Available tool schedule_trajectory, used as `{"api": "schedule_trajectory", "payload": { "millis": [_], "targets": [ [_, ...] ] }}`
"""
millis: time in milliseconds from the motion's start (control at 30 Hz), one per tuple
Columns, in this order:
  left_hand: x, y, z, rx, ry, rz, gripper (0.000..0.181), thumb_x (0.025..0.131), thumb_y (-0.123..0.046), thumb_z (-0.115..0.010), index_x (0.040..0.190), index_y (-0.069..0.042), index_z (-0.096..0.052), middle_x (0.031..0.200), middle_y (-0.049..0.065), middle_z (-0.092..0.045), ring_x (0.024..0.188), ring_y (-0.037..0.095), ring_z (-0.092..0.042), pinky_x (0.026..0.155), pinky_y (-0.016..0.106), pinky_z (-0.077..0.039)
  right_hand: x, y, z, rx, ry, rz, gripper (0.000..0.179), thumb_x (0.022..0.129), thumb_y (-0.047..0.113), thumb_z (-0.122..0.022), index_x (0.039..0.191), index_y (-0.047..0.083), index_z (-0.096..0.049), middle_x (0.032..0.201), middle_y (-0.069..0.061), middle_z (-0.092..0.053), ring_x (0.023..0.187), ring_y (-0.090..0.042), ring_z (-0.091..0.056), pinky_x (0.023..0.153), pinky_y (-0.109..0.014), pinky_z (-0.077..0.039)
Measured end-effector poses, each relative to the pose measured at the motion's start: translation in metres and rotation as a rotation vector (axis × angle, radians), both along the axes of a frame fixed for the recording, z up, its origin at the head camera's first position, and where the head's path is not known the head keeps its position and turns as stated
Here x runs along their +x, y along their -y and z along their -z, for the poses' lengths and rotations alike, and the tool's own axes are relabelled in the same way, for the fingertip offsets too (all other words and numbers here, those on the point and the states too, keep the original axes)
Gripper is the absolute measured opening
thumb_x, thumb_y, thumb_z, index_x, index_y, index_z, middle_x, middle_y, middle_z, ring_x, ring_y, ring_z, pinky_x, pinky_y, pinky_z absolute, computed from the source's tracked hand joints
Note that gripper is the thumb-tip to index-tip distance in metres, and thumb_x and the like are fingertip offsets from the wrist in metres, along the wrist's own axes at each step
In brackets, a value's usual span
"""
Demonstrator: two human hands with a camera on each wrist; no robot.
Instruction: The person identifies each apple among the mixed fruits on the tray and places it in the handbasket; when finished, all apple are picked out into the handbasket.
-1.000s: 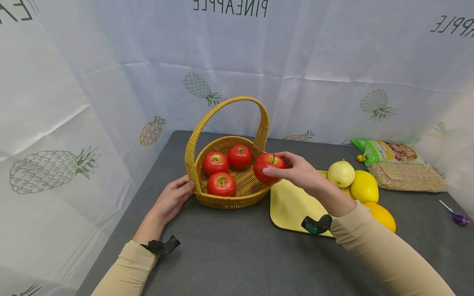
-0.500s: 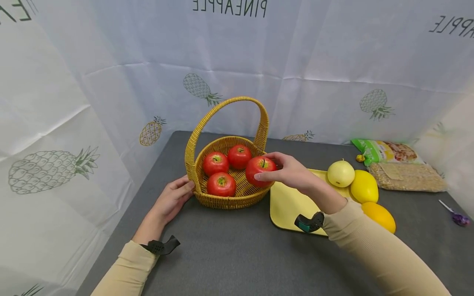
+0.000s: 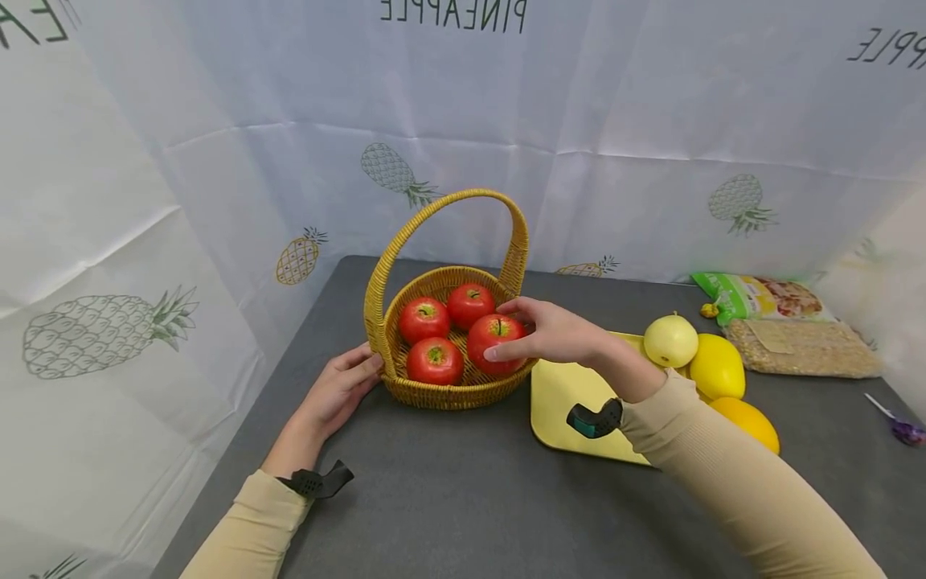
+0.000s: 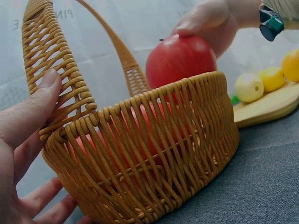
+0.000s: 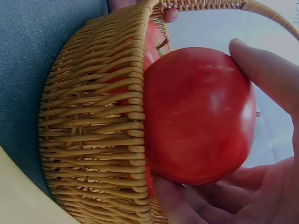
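My right hand grips a red apple at the right side of the wicker basket. In the right wrist view, this apple overlaps the basket rim, with the thumb on one side and fingers on the other. Three more red apples lie inside: one at the left, one at the back and one at the front. My left hand rests against the basket's left side. In the left wrist view, its thumb touches the base of the tall handle, with spread fingers along the outer wall.
Right of the basket lies a yellow tray with a pale green round fruit and a yellow fruit. An orange-yellow fruit is nearby. A bag of grains and a purple-wrapped lollipop lie farther right.
My right hand has moved left with the apple, from the basket's right rim to beside the other apples, and a little lower. The left hand has stayed at the basket.
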State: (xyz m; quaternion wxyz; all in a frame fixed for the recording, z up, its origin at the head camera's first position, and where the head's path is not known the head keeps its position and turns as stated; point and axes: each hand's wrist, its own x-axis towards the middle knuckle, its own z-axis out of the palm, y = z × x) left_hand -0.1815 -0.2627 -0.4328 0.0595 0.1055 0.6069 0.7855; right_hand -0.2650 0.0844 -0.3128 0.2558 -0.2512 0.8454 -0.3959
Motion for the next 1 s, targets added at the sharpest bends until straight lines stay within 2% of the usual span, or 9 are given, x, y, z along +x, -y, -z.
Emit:
{"api": "schedule_trajectory", "payload": {
  "millis": [167, 300, 633, 800, 1000],
  "targets": [
    [-0.001, -0.001, -0.002, -0.001, 0.006, -0.001, 0.022, 0.107, -0.017, -0.059, 0.122, -0.007, -0.071, 0.162, 0.023, -0.025, 0.141, 0.017, -0.036, 0.106, 0.028, -0.045, -0.001, 0.005, 0.001, 0.048, -0.015, -0.025, 0.080, 0.086, 0.046, -0.082, 0.146, 0.010, -0.045, 0.136, -0.009, -0.054, 0.120, -0.027, -0.054, 0.092, -0.042, -0.054],
    [-0.001, -0.001, -0.002, 0.000, 0.013, 0.003, 0.020, 0.107, -0.018, -0.059, 0.121, -0.011, -0.073, 0.165, 0.021, -0.022, 0.145, 0.019, -0.032, 0.106, 0.027, -0.044, -0.001, 0.008, 0.001, 0.072, -0.018, -0.032, 0.080, 0.086, 0.046, -0.082, 0.147, 0.010, -0.045, 0.136, -0.008, -0.054, 0.121, -0.027, -0.054, 0.092, -0.042, -0.054],
    [-0.001, -0.001, -0.003, 0.009, 0.009, 0.009, 0.023, 0.107, -0.017, -0.059, 0.124, -0.007, -0.071, 0.166, 0.020, -0.019, 0.151, 0.027, -0.022, 0.106, 0.027, -0.044, -0.003, 0.014, 0.000, 0.133, -0.013, -0.044, 0.081, 0.085, 0.048, -0.082, 0.147, 0.010, -0.045, 0.134, -0.008, -0.055, 0.120, -0.027, -0.054, 0.093, -0.043, -0.053],
    [-0.001, 0.000, -0.003, 0.006, 0.008, 0.009, 0.023, 0.107, -0.017, -0.059, 0.124, -0.008, -0.071, 0.167, 0.019, -0.019, 0.152, 0.030, -0.018, 0.106, 0.026, -0.044, -0.009, 0.016, 0.001, 0.165, -0.002, -0.087, 0.084, 0.087, 0.048, -0.080, 0.150, 0.008, -0.042, 0.136, -0.009, -0.053, 0.123, -0.027, -0.052, 0.096, -0.043, -0.051],
    [-0.001, 0.000, -0.001, 0.012, 0.015, 0.001, 0.021, 0.107, -0.017, -0.060, 0.122, -0.010, -0.072, 0.167, 0.019, -0.019, 0.153, 0.033, -0.014, 0.105, 0.025, -0.044, -0.019, 0.019, 0.001, 0.231, 0.001, -0.180, 0.093, 0.088, 0.047, -0.079, 0.156, 0.003, -0.034, 0.142, -0.012, -0.049, 0.129, -0.029, -0.048, 0.103, -0.045, -0.047]
  ]
}}
